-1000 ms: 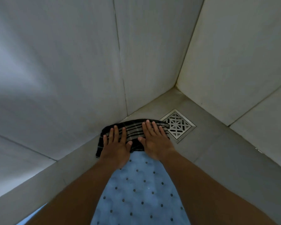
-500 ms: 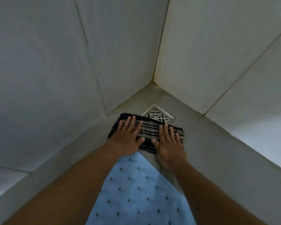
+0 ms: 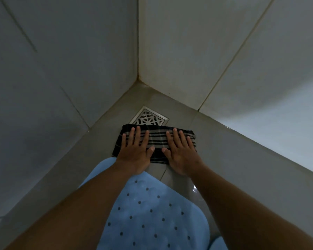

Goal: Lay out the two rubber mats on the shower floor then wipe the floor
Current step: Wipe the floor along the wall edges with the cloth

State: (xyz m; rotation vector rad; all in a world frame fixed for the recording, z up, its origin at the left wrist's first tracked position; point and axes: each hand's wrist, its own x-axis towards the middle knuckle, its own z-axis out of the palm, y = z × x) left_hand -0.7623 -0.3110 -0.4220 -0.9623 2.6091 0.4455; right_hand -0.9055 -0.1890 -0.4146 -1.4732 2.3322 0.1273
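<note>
A dark striped cloth lies flat on the grey shower floor, just in front of the drain. My left hand presses its left half with straight, spread fingers. My right hand presses its right half the same way. A light blue rubber mat with rows of small holes lies on the floor under my forearms, its rounded end just behind the cloth. The edge of a second blue mat shows at the bottom right.
A square metal drain grate sits in the floor corner, its near edge covered by the cloth. Tiled walls meet at the corner straight ahead and close in on both sides. Wet floor shines to the right of the mat.
Both hands slid the cloth to the right along the floor, from beside the left wall to in front of the drain. My view turned toward the corner.
</note>
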